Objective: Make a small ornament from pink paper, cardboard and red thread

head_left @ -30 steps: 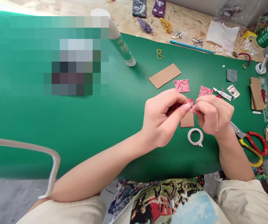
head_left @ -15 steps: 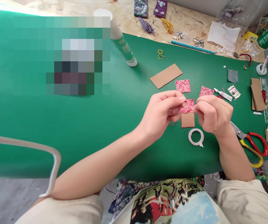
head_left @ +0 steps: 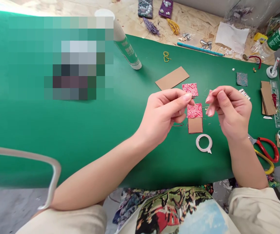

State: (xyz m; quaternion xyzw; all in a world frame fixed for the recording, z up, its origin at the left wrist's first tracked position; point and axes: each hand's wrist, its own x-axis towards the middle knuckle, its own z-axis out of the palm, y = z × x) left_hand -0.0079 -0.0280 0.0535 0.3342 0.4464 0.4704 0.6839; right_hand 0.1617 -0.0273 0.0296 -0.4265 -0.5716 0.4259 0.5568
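Observation:
My left hand [head_left: 165, 113] is raised over the green table, thumb and index finger pinched; what is between them is too small to make out. To its right my right hand [head_left: 234, 112] hangs with its fingers apart and curved, nothing visible in them. Between the hands lie a red patterned square [head_left: 194, 110] and, touching it below, a brown card square [head_left: 195, 125] with a red edge. Another red patterned square [head_left: 190, 89] lies just above my left fingertips. A further red piece is mostly hidden behind my right fingers. A white tape roll [head_left: 197, 143] lies below.
Scissors [head_left: 268, 149] lie by my right forearm. A brown card strip [head_left: 172, 78], a glue bottle [head_left: 130, 53] and a blue pencil [head_left: 200, 49] are farther back. Card pieces [head_left: 268, 97] and a clear ruler are at the right. A pale bar [head_left: 55, 175] crosses the lower left.
My right hand has moved a little right and up, and its fingers have opened from a closed pinch. My left hand has shifted slightly left, still pinched.

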